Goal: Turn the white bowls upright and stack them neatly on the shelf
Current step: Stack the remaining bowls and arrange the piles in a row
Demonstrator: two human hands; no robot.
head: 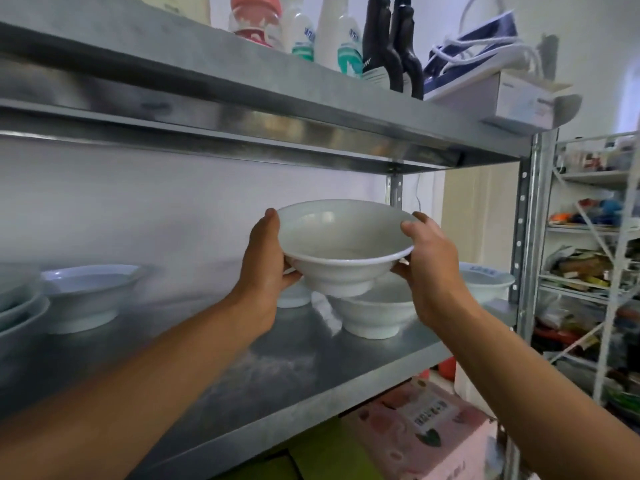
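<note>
I hold a white bowl [343,244] upright in the air above the metal shelf [277,368]. My left hand [266,265] grips its left rim and my right hand [429,265] grips its right rim. Directly below it another white bowl [372,317] stands upright on the shelf. A further upright bowl [90,292] stands at the left, beside a stack of bowls [17,306] cut off by the frame's left edge. One more bowl [488,280] sits at the far right, behind my right hand. A small white object [294,297] behind my left hand is mostly hidden.
The upper shelf [242,98] hangs close above and carries bottles [304,29], dark bottles [394,46] and an iron on a box [485,71]. A shelf post [530,237] stands at the right. A pink box [422,431] lies below. A cluttered rack [595,271] is further right.
</note>
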